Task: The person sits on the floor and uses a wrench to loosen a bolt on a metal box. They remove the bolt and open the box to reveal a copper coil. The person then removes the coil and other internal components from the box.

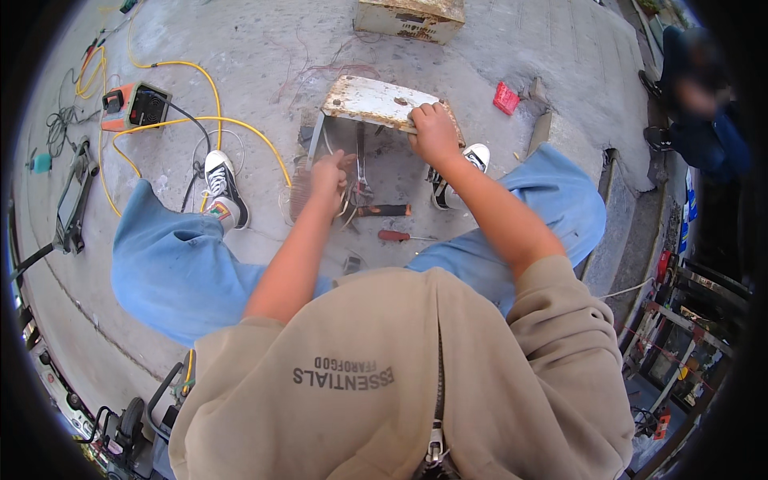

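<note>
A white, rust-stained metal casing [370, 102] stands on the ground between my feet, its open side toward me. My right hand [436, 134] is closed over the casing's upper right edge. My left hand [328, 178] is at the left of the opening, fingers bent and partly pointing right; what they hold, if anything, is hidden. Thin pale wires [350, 210] hang just below that hand. An adjustable wrench [361, 180] lies within the opening. In front of it lie a tool with a black and orange handle [384, 210] and a red-handled screwdriver [394, 236].
Another rusty metal box [410, 20] sits at the far side. An orange and black machine [136, 106] with yellow cable [214, 120] is at left, near a floor jack [76, 196]. A red packet [506, 98] lies to the right. Another person [704, 112] is at far right.
</note>
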Demonstrator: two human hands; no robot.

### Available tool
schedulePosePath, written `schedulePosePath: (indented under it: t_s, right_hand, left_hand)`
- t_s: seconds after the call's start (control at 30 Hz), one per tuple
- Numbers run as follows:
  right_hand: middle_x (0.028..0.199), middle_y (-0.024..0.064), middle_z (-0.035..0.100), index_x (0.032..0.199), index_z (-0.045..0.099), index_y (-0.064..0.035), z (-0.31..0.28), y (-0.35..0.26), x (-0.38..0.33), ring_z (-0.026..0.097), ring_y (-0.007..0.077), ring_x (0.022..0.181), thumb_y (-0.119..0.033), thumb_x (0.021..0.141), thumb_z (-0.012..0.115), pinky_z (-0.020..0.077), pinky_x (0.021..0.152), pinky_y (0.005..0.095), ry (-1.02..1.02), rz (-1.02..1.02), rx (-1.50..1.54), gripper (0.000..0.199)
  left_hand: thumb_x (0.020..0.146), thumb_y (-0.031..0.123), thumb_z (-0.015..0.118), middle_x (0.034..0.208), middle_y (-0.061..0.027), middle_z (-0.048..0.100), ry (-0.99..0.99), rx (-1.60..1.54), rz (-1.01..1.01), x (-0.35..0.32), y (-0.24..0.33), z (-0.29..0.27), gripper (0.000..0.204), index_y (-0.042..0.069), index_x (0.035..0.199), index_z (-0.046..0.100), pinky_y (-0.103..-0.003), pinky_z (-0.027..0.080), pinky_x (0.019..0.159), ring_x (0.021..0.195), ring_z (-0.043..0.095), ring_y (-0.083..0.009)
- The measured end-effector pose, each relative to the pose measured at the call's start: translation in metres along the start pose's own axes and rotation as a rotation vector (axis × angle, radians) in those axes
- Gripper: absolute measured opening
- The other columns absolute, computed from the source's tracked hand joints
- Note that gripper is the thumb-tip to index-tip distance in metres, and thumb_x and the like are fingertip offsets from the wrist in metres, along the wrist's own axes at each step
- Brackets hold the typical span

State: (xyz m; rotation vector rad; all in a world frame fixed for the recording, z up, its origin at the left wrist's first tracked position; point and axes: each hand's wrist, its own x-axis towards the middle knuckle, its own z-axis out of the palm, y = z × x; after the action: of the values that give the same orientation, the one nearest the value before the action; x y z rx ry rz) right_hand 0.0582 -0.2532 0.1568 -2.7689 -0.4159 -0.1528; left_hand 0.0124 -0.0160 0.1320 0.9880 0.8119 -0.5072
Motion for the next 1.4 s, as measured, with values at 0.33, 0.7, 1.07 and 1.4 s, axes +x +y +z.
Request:
schedulePosePath:
  t_s: [0.33,0.7,1.07,1.4]
  right_hand:
    - [0.095,0.0145,0.067,0.106,0.070,0.0000,-0.004,0.043,0.032,0.062,0.0219,0.087,-0.048,0.079,0.071,0.0475,0.078,0.0338,-0.352,0.626,0.704,0.055]
    - [0.091,0.0147,0.071,0.097,0.074,-0.0063,0.034,0.053,0.083,0.067,0.0281,0.086,-0.041,0.078,0.072,0.0504,0.081,0.0378,-0.514,0.714,0.446,0.039]
    - [0.081,0.0228,0.067,0.087,0.067,0.0047,0.047,0.036,0.069,0.064,0.0367,0.086,-0.030,0.085,0.065,0.0478,0.079,0.0443,-0.136,0.522,0.366,0.034]
    - [0.074,0.0158,0.066,0.093,0.049,0.0038,0.045,0.035,0.076,0.065,0.0232,0.055,-0.023,0.094,0.057,0.0503,0.056,0.0341,0.343,0.690,0.768,0.028]
  left_hand:
    - [0.097,0.026,0.053,0.071,-0.0002,0.050,0.081,-0.263,-0.008,0.008,-0.007,0.008,0.018,0.008,0.099,0.055,-0.022,0.026,0.044,0.049,0.030,-0.0062]
    - [0.094,0.029,0.058,0.068,0.0013,0.047,0.097,-0.170,0.058,0.001,-0.008,0.015,0.022,0.008,0.092,0.054,-0.022,0.026,0.042,0.046,0.032,-0.0056]
    - [0.074,0.055,0.076,0.082,-0.0066,0.052,0.085,0.047,0.007,-0.001,0.013,0.045,0.064,0.000,0.102,0.055,-0.021,0.029,0.043,0.048,0.034,-0.0064]
    - [0.063,0.067,0.078,0.078,-0.0058,0.051,0.171,0.303,-0.015,-0.006,0.036,0.054,0.075,0.002,0.088,0.050,-0.023,0.026,0.043,0.051,0.034,-0.0059]
